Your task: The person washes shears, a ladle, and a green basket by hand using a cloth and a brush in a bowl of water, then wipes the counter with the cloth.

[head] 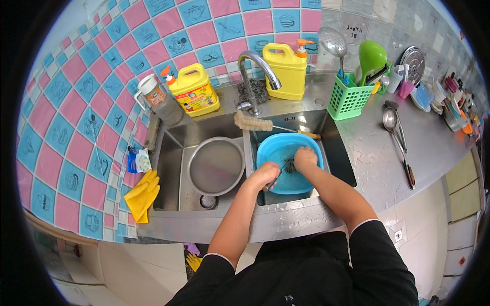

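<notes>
A blue plastic basin with water stands in the right bowl of the steel sink. Over its left rim, my left hand grips the dark handle of a utensil, whose thin part slants up to the right into the basin. Inside the basin my right hand presses a dark scouring pad near the utensil's far end. That end is hidden by the pad and water, so the kind of utensil cannot be told.
In the left bowl lies a round metal basin of cloudy water. A bottle brush rests across the divider below the faucet. Yellow jugs stand behind. A ladle and turner lie right of the sink, near a green utensil basket.
</notes>
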`<action>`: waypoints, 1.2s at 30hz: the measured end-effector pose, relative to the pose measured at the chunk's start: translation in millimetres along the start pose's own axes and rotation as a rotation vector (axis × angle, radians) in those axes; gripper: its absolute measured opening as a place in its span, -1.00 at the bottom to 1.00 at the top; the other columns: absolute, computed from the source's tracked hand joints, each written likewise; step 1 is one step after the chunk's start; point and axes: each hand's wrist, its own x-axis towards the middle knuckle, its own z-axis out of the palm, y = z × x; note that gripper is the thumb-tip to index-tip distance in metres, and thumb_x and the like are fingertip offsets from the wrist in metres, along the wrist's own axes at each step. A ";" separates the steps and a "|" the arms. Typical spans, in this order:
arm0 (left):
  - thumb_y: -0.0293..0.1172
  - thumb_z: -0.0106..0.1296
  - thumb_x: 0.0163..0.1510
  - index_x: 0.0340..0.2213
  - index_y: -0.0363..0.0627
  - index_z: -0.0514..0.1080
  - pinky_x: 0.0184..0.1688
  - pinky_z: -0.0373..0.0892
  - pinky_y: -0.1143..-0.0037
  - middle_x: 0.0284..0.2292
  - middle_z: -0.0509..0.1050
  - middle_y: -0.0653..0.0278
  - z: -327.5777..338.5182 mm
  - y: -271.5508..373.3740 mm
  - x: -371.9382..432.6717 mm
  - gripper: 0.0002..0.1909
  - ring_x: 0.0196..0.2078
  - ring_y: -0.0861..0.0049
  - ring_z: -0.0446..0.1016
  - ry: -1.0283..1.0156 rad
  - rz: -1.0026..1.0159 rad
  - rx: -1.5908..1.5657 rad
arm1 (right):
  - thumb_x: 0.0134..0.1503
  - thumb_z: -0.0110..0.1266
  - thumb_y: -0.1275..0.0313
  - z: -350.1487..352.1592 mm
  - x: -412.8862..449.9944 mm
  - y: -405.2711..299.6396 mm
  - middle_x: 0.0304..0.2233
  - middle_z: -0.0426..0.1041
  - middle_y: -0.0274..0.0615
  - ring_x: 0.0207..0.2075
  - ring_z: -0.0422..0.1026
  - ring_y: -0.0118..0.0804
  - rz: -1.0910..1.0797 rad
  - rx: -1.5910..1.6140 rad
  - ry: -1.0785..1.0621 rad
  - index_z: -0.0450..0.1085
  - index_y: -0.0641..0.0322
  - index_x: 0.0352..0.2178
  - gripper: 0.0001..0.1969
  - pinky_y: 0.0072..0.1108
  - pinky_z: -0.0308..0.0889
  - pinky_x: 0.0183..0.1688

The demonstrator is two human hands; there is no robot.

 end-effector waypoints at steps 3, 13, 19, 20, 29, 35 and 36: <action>-0.61 -0.19 -0.20 -0.19 -0.36 0.26 -0.68 0.24 0.49 -0.56 0.31 0.17 -9.4 -5.6 4.7 -0.59 -0.65 0.49 0.29 0.006 0.041 -0.295 | -0.04 -0.01 0.23 3.8 -3.1 -3.4 -0.01 0.13 0.00 0.07 0.08 -0.02 -0.067 -0.091 -0.150 0.28 0.21 -0.13 -0.57 -0.35 0.25 -0.06; -0.68 -0.12 -0.17 -0.24 -0.45 0.17 -0.29 0.30 0.45 -0.24 0.17 -0.12 -18.4 -19.1 22.2 -0.64 -0.21 0.23 0.21 0.035 -0.020 -1.357 | -0.14 0.10 0.26 5.3 -15.2 -3.4 0.05 -0.01 0.03 0.08 0.03 0.06 -0.281 -0.085 -0.323 0.20 0.26 -0.07 -0.43 -0.26 0.15 0.02; -0.67 -0.15 -0.11 -0.24 -0.44 0.14 -0.07 0.23 0.25 -0.15 0.10 -0.19 -7.9 -4.9 13.9 -0.68 -0.12 0.09 0.18 0.123 -0.090 -1.484 | -0.13 -0.05 0.50 36.6 22.3 5.7 -0.30 0.33 0.01 -0.25 0.34 -0.10 -0.214 0.171 -0.024 0.28 0.25 -0.24 -0.68 -0.42 0.28 -0.15; -0.66 -0.16 -0.09 -0.24 -0.43 0.14 -0.02 0.19 0.20 -0.13 0.09 -0.20 -9.0 -5.7 10.6 -0.70 -0.08 0.05 0.17 0.150 -0.129 -1.471 | -0.12 -0.08 0.52 20.6 21.2 -0.6 -0.41 0.34 -0.08 -0.36 0.34 -0.20 -0.099 0.635 -0.076 0.28 0.24 -0.28 -0.73 -0.48 0.29 -0.26; -0.20 -0.35 0.04 -0.36 -0.16 0.28 -0.16 0.32 0.28 -0.37 0.40 0.14 -5.9 -25.2 17.1 -0.69 -0.25 0.29 0.40 -0.107 0.170 -1.466 | -0.05 0.07 0.35 -84.7 -92.1 -69.6 -0.68 0.35 -0.11 -0.63 0.34 -0.33 -0.755 0.971 0.189 0.34 0.29 -0.60 -0.79 -0.55 0.25 -0.52; -0.07 -0.40 0.08 -0.26 -0.24 0.26 -0.10 0.27 0.24 -0.25 0.36 0.08 -3.5 -12.7 17.5 -0.54 -0.18 0.25 0.36 0.026 -0.005 -1.421 | 0.00 0.01 0.25 -53.3 -70.4 -62.1 -0.63 0.38 0.07 -0.58 0.37 0.09 -0.669 0.750 0.272 0.36 0.27 -0.61 -0.72 -0.35 0.28 -0.53; -0.04 -0.42 0.09 -0.21 -0.29 0.22 -0.05 0.23 0.21 -0.22 0.34 0.04 -3.3 -11.7 18.6 -0.49 -0.13 0.22 0.33 -0.020 -0.028 -1.439 | 0.02 -0.02 0.23 -49.5 -62.1 -59.3 -0.61 0.38 0.09 -0.55 0.37 0.11 -0.623 0.714 0.256 0.37 0.27 -0.60 -0.70 -0.31 0.28 -0.51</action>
